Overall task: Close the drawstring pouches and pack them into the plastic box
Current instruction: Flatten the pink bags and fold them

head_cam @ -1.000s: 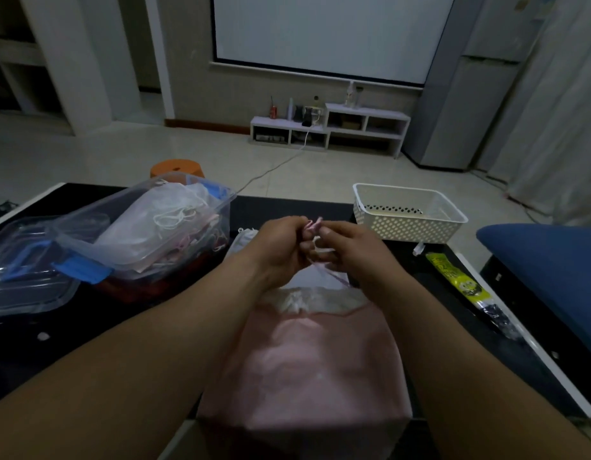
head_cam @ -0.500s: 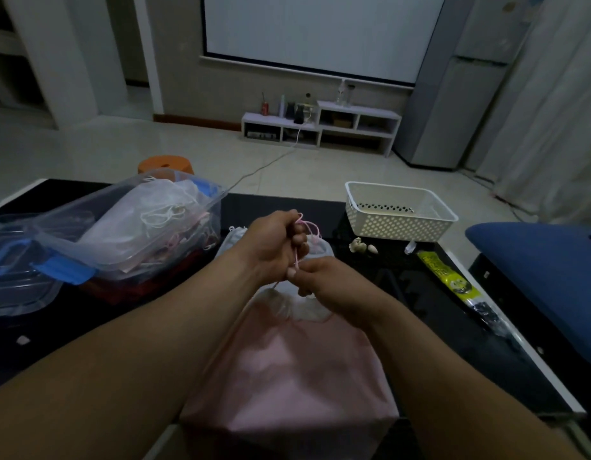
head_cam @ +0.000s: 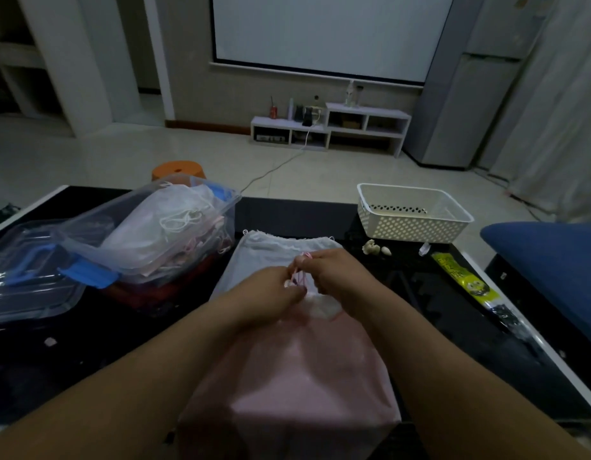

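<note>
The pink pouch (head_cam: 294, 376) lies in the near middle of the dark table (head_cam: 88, 343), with its mouth turned to the far side and already gathered into folds. Its pink cord (head_cam: 299, 275) is pinched by both hands, which are held close together just above that mouth. The left hand (head_cam: 270, 293) grips the cord low, near the gathered cloth, and the right hand (head_cam: 340, 277) grips it slightly farther and higher. The step in hand is judged to be the last tightening or the tying of the cord. To do it well, the gathered cloth should be held back by one hand while the cord is drawn away from it. Both strands should be pulled evenly, and any knot should be set close to the mouth, so that no cloth is trapped and no gap is left. The clear plastic box (head_cam: 148, 227) stands at the far left, tilted. It is filled almost to the rim with white and pink pouches, so the new one will probably need to be pressed flat. Its lid (head_cam: 25, 283) lies just beside it on the left. A pale pouch (head_cam: 254, 257) lies flat just beyond the hands, and its mouth is not drawn. A white basket (head_cam: 410, 214) stands at the far right; what it contains cannot be told.
</note>
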